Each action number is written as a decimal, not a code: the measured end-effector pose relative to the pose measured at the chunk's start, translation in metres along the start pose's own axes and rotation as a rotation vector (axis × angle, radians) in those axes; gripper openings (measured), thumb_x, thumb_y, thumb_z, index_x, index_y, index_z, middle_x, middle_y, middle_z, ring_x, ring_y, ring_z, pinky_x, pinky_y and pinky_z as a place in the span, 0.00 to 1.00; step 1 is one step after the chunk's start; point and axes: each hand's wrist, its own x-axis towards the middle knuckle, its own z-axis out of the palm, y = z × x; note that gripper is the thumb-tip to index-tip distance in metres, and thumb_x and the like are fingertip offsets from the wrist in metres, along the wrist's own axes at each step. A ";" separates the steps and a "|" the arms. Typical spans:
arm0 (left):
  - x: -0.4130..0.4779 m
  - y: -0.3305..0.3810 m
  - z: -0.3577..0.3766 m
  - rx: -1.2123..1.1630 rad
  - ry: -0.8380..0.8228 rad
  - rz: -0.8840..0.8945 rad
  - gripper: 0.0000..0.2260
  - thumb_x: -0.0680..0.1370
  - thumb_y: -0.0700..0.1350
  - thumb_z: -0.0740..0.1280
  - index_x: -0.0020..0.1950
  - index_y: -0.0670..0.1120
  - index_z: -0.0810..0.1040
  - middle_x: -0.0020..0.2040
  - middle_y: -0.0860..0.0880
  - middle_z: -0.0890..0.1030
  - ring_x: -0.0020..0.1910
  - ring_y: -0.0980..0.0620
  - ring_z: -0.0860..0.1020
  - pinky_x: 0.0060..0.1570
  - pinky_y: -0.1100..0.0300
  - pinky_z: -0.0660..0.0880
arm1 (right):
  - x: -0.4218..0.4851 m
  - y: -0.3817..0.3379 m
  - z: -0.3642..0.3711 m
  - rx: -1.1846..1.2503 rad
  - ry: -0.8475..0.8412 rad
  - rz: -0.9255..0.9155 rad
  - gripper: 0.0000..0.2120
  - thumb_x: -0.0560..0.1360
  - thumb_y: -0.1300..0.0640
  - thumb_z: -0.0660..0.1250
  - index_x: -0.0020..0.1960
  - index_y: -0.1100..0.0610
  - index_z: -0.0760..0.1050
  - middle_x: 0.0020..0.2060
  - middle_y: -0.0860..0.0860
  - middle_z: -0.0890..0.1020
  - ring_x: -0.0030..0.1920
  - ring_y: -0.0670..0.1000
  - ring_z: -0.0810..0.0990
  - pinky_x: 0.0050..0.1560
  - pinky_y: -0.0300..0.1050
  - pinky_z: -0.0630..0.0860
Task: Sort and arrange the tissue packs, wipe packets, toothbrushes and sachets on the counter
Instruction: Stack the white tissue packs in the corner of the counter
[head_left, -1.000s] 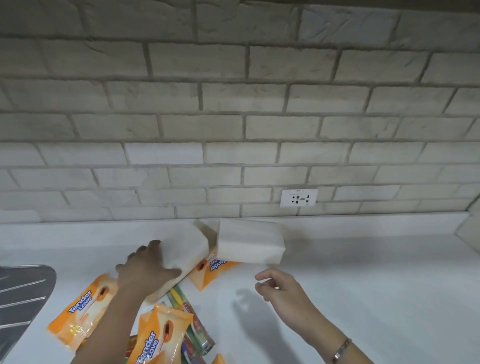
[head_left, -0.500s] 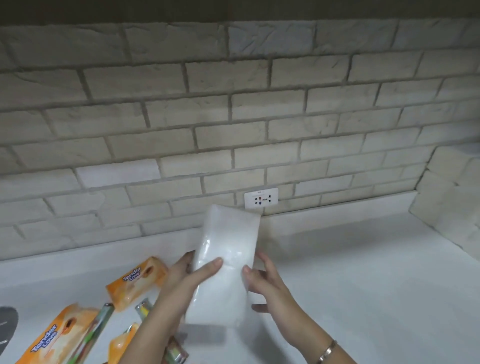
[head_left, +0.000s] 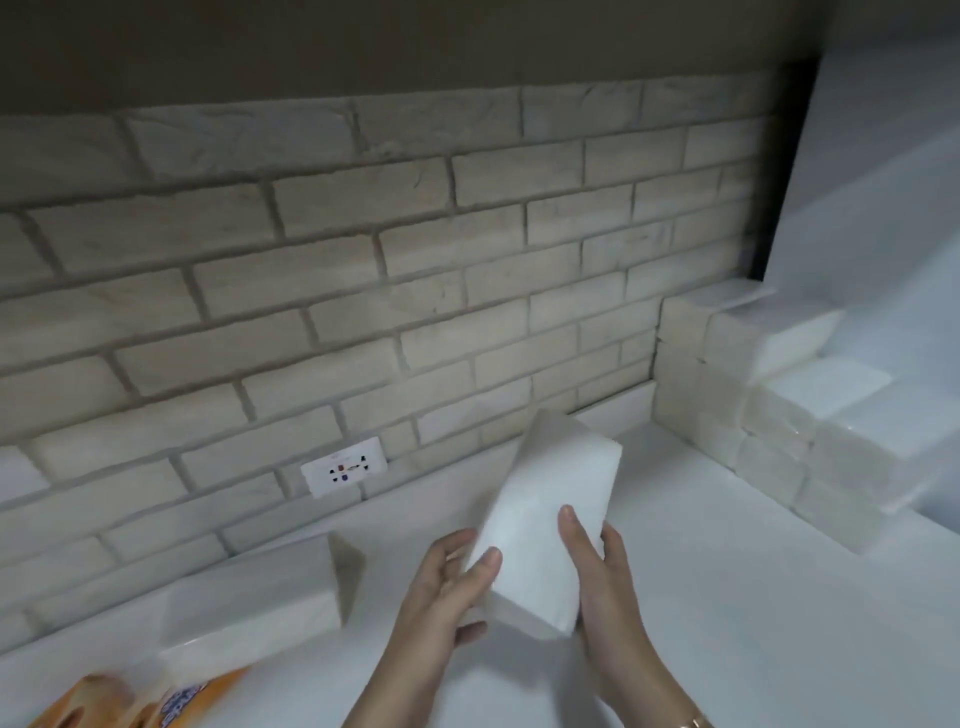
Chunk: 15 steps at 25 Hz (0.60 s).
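Note:
A white tissue pack (head_left: 545, 519) is held above the white counter (head_left: 727, 597), tilted with its far end pointing up and to the right. My left hand (head_left: 447, 587) grips its lower left side and my right hand (head_left: 597, 577) grips its lower right side. A second white tissue pack (head_left: 249, 608) lies on the counter at the left. Orange wipe packets (head_left: 135, 701) show at the bottom left edge, partly cut off and partly under that pack. No toothbrushes or sachets are in view.
A stepped stack of several white tissue packs (head_left: 779, 415) fills the right corner against the side wall. A white power socket (head_left: 344, 472) sits low on the brick back wall. Bare counter lies between my hands and the stack.
The view has swung right, bringing the corner stack into sight. Both hands have carried the tissue pack to the right and tilted it toward the stack. The toothbrushes have left the view.

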 end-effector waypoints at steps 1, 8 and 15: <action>0.008 0.001 0.023 -0.009 -0.035 -0.009 0.32 0.57 0.68 0.76 0.60 0.65 0.77 0.56 0.57 0.84 0.52 0.57 0.84 0.54 0.52 0.80 | 0.010 -0.012 -0.014 -0.001 0.026 -0.009 0.34 0.67 0.36 0.73 0.69 0.46 0.69 0.54 0.48 0.87 0.50 0.50 0.88 0.55 0.56 0.82; 0.070 0.010 0.175 -0.276 0.002 0.004 0.28 0.64 0.51 0.78 0.64 0.53 0.76 0.56 0.49 0.86 0.53 0.47 0.86 0.45 0.49 0.83 | 0.066 -0.077 -0.107 -0.098 0.000 -0.108 0.37 0.72 0.40 0.75 0.76 0.43 0.63 0.50 0.48 0.88 0.49 0.49 0.88 0.49 0.50 0.83; 0.122 0.021 0.274 -0.370 -0.017 0.000 0.23 0.67 0.55 0.77 0.60 0.54 0.79 0.59 0.47 0.85 0.58 0.45 0.84 0.56 0.41 0.80 | 0.110 -0.124 -0.191 -0.739 0.161 -0.651 0.36 0.70 0.31 0.64 0.76 0.29 0.58 0.79 0.37 0.53 0.80 0.37 0.50 0.74 0.44 0.61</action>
